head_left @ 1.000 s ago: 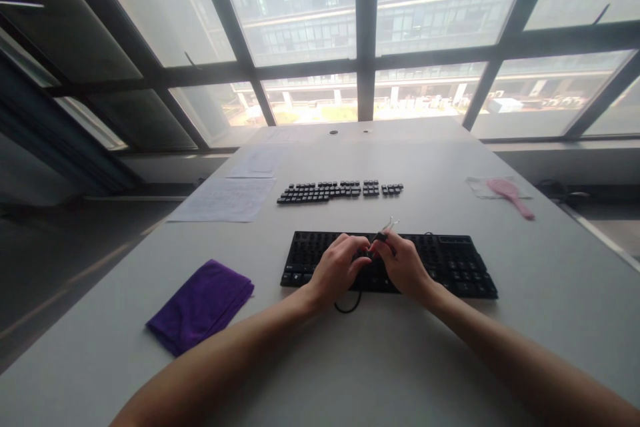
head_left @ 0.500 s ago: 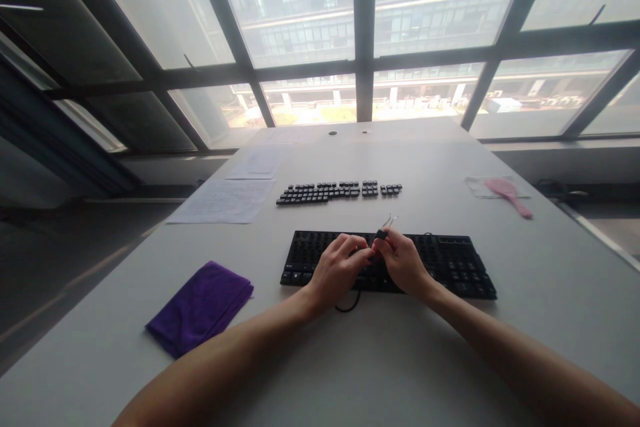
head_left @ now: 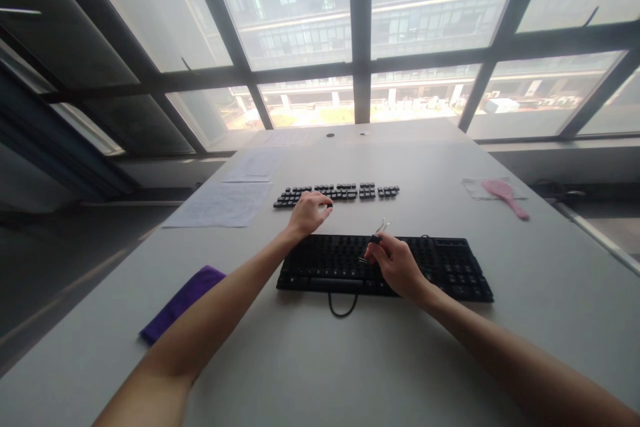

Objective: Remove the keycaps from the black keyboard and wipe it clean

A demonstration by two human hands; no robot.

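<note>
My left hand (head_left: 309,213) is over the front edge of the rows of loose black keycaps (head_left: 345,193), pinching a small black keycap (head_left: 329,205) between thumb and fingers. Closed round a keycap puller (head_left: 375,239) with a black middle and thin wire ends, my right hand (head_left: 397,263) hovers above the middle of the keyboard (head_left: 320,260). That black keyboard lies flat on the table, with many key positions on its left and middle bare of caps. Caps still sit on its number pad at the right. A loop of black cable (head_left: 343,315) sticks out at its front edge.
A folded purple cloth (head_left: 187,297) lies at the left, partly behind my left forearm. Paper sheets (head_left: 217,205) are on the table's left side. At the right, a pink brush-like object (head_left: 505,195) rests on a clear bag (head_left: 473,188). Windows stand behind the table (head_left: 425,160).
My left hand has moved away from the puller, forward and left to the keycap rows, with a keycap in its fingers. The right hand stays over the keyboard with the keycap puller.
</note>
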